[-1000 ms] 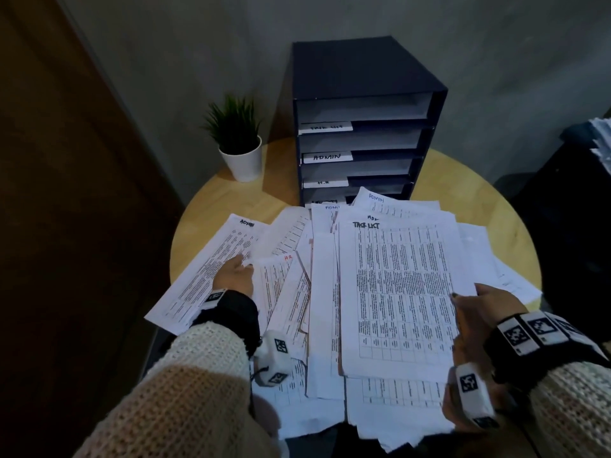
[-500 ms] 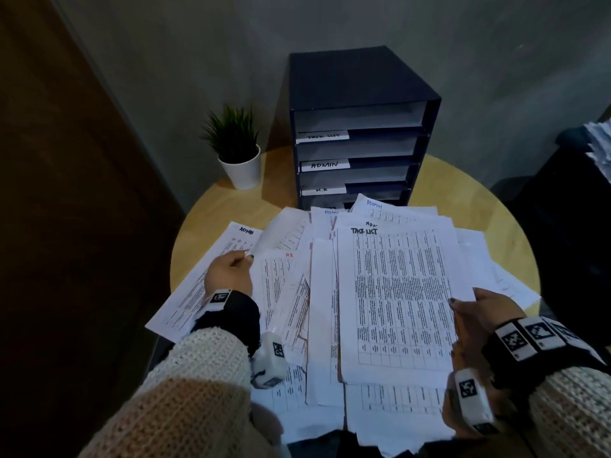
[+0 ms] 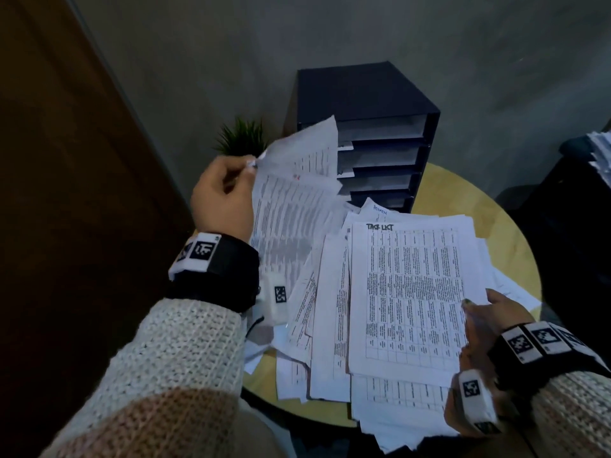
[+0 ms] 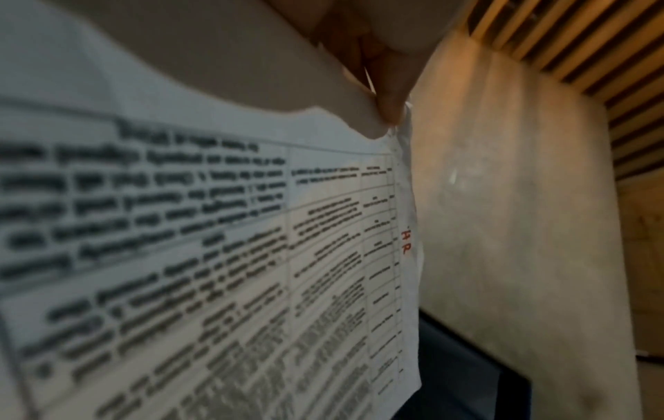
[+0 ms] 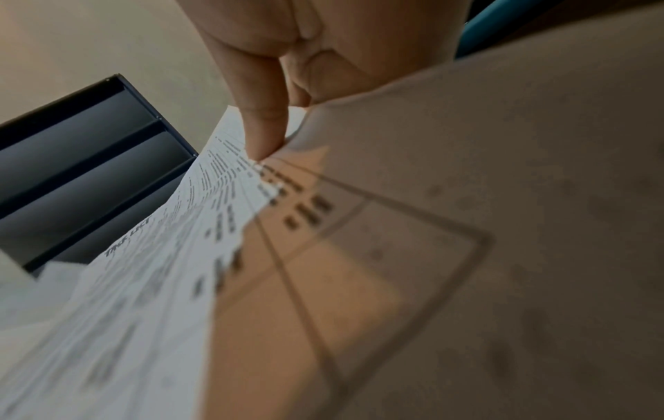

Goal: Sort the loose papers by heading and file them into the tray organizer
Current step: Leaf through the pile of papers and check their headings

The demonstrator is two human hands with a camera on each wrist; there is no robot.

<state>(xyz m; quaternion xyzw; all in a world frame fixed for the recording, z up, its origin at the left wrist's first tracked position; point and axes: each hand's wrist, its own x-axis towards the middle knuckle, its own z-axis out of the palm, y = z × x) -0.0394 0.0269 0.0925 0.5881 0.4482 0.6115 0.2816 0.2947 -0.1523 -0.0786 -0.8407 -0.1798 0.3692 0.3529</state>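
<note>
My left hand (image 3: 228,190) pinches the corner of printed sheets (image 3: 291,206) and holds them raised above the table's left side. In the left wrist view the front sheet (image 4: 223,255) carries a red "HR" heading (image 4: 406,241). My right hand (image 3: 486,328) pinches the right edge of a sheet headed "TASK LIST" (image 3: 413,292), thumb (image 5: 264,128) on top, over a loose pile of papers (image 3: 330,325). The dark tray organizer (image 3: 373,153) stands at the back of the table, its labelled slots facing me. The raised sheets hide its left labels.
A small potted plant (image 3: 243,137) stands left of the organizer, partly behind the lifted sheets. The round wooden table (image 3: 515,233) has bare wood at the right rim. A dark object with stacked papers (image 3: 600,157) stands at the far right. A brown door (image 3: 66,193) fills the left.
My left hand has risen from the papers on the left of the table and now holds sheets up in front of the organizer. The right hand has stayed on the task-list sheet.
</note>
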